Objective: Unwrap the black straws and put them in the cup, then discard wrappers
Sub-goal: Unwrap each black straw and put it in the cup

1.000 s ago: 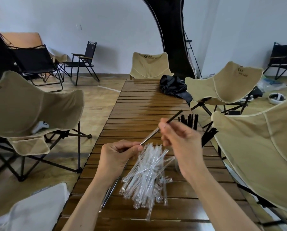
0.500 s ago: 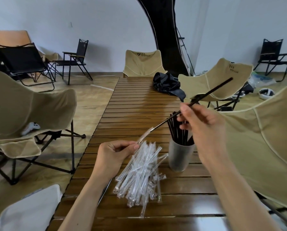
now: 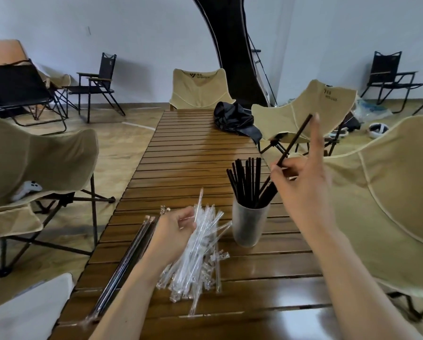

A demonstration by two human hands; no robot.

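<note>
A frosted cup [image 3: 249, 225] stands on the slatted wooden table [image 3: 195, 155] with several black straws [image 3: 245, 182] upright in it. My right hand [image 3: 301, 182] pinches one bare black straw [image 3: 295, 141], tilted, its lower end at the cup's rim among the others. My left hand [image 3: 175, 235] pinches an empty clear wrapper [image 3: 198, 204] above a pile of empty clear wrappers [image 3: 200, 256]. Left of that hand lie a few wrapped black straws [image 3: 129, 261] along the table's edge.
Beige folding chairs stand close on the left [image 3: 33, 163] and right [image 3: 387, 207] of the table. A black bag [image 3: 235, 119] lies at the table's far end. A white cloth [image 3: 26, 307] is at the lower left.
My right hand pulled the black straw fully out of its wrapper and swung it to the cup, lower end at the rim. My left hand kept the empty wrapper and lowered it toward the pile.
</note>
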